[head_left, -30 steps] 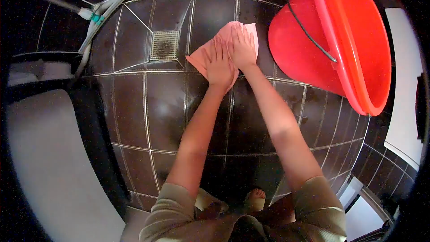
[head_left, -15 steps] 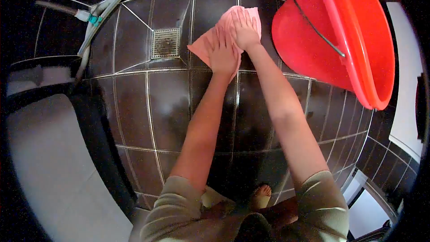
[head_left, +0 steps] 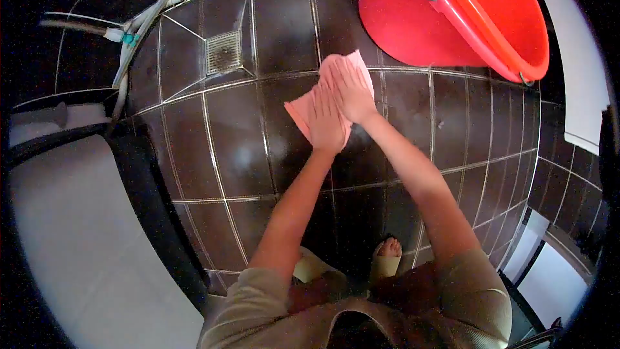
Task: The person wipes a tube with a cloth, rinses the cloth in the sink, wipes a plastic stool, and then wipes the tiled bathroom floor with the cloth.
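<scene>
We are seeing a pink cloth [head_left: 299, 110] that is lying on the dark tiled floor [head_left: 239, 161], between the drain grate [head_left: 223, 53] and the red bucket [head_left: 413, 26] but mostly on the near side of both. Half a second ago it was lying mainly beyond the pale grout line [head_left: 407, 68]; now most of it is resting on our side of that line, and its left corner is standing well apart from the drain grate instead of just beside it. We are judging that the 2 hands are drawing it toward the body, so that it is covering floor nearer to the right foot [head_left: 391, 247].

The left hand [head_left: 326, 126] and the right hand [head_left: 354, 95] are both lying flat on top, fingers stretched out, the right reaching a little farther. Neither grip is closing around the cloth; both are staying open and seem to be pressing down.

For direction, 1 corner is pointing left, and another is pointing away toward the bucket side. The long axis seems to be running from that far corner to the near edge beside the left wrist, though the hands are hiding much of the outline.
</scene>
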Demonstrator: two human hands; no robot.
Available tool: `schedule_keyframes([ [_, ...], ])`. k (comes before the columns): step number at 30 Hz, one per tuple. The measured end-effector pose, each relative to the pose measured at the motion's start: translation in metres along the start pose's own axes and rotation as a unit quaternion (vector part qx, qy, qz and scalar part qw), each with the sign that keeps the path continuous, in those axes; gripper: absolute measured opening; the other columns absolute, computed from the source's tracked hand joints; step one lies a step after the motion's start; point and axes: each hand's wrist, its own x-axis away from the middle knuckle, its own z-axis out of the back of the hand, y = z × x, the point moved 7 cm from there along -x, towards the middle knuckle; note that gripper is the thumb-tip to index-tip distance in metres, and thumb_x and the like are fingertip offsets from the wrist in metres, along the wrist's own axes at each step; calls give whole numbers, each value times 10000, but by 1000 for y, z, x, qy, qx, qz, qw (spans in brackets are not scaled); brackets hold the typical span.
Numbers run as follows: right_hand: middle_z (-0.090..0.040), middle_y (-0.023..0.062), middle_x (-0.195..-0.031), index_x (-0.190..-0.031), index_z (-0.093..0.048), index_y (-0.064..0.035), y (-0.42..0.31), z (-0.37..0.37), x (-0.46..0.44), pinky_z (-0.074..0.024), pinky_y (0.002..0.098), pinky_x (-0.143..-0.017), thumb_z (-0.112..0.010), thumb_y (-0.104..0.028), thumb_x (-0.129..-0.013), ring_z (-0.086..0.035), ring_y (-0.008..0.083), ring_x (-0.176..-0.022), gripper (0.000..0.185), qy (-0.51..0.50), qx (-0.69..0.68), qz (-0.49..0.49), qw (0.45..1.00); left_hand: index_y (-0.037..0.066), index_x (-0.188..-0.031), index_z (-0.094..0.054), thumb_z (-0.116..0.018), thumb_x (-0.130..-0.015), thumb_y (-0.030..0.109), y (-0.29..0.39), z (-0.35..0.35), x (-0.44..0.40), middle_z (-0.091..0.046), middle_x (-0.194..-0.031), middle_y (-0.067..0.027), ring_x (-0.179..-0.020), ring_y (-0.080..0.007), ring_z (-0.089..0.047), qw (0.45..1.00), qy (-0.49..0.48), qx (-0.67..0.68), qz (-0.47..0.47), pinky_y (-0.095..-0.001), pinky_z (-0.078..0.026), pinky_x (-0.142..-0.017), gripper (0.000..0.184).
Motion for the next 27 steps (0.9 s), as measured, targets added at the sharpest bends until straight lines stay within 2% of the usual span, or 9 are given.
schedule_keyframes([
  [3, -273, 162, -1450, -1381, -322, -21, -8, 1, 56, -152, 448, -1112, -424, -222, -888, -196, 334, -1367, 541, -40, 81, 10, 996, -70, -1381, -261, -432, -861, 260, 19, -5, 47, -245, -1458, -204, -1367, -332, -200, 998, -49, -20, -36, -435, -128, -1120, 639],
  [6, -323, 168, -1426, -1361, -359, -16, -20, 1, 119, -178, 462, -1104, -478, -210, -819, -247, 335, -1351, 588, -55, 60, 27, 996, -63, -1365, -306, -447, -858, 248, 34, -5, 106, -288, -1442, -200, -1358, -319, -235, 994, -73, -13, -80, -430, -156, -1111, 612],
  [7, -349, 157, -1415, -1345, -391, -22, -25, 5, 139, -200, 465, -1096, -492, -221, -808, -258, 318, -1351, 582, -26, 34, 35, 998, -61, -1359, -322, -450, -856, 243, 38, -6, 128, -298, -1438, -198, -1354, -316, -246, 992, -77, -14, -96, -429, -163, -1109, 602],
  [9, -339, 118, -1435, -1341, -423, -83, -30, -6, 171, -131, 456, -1121, -454, -272, -855, -238, 301, -1364, 522, -67, 50, 34, 996, -60, -1348, -346, -455, -854, 234, 44, -18, 153, -315, -1430, -196, -1347, -316, -263, 991, -79, -20, -109, -429, -170, -1106, 585],
  [11, -333, 101, -1442, -1351, -417, -107, -32, 6, 166, -124, 456, -1122, -448, -293, -860, -246, 289, -1362, 526, -54, 29, 54, 997, -60, -1338, -363, -457, -852, 227, 44, -32, 163, -329, -1422, -196, -1341, -320, -275, 991, -78, -30, -101, -431, -170, -1106, 572],
  [15, -331, 85, -1447, -1365, -403, -124, -9, 5, 121, -125, 459, -1120, -433, -315, -875, -258, 266, -1357, 527, -25, 74, 23, 997, -83, -1344, -329, -440, -853, 207, 53, -2, 101, -312, -1421, -220, -1339, -359, -254, 997, -29, 19, -65, -473, -148, -1105, 581],
  [20, -346, 77, -1433, -1338, -429, -82, 55, 25, 62, -175, 441, -1105, -461, -268, -867, -259, 270, -1349, 507, 120, 63, -36, 990, -79, -1392, -214, -425, -854, 238, 65, -28, 9, -198, -1477, -201, -1376, -348, -153, 999, 15, 3, -49, -486, -94, -1114, 659],
  [23, -357, 69, -1425, -1326, -438, -67, 80, 39, 79, -176, 426, -1108, -458, -269, -872, -264, 253, -1347, 497, 93, 35, -79, 992, -73, -1396, -211, -424, -851, 255, 96, -42, 13, -184, -1482, -201, -1382, -342, -139, 997, -28, -49, -45, -478, -88, -1118, 671],
  [27, -377, 164, -1394, -1293, -441, 14, 69, 50, 152, -182, 439, -1105, -448, -239, -865, -274, 335, -1334, 497, 48, 108, -84, 989, -103, -1378, -235, -415, -835, 281, 138, -42, 69, -178, -1466, -264, -1357, -411, -178, 993, -37, -13, -113, -478, -124, -1114, 689],
])
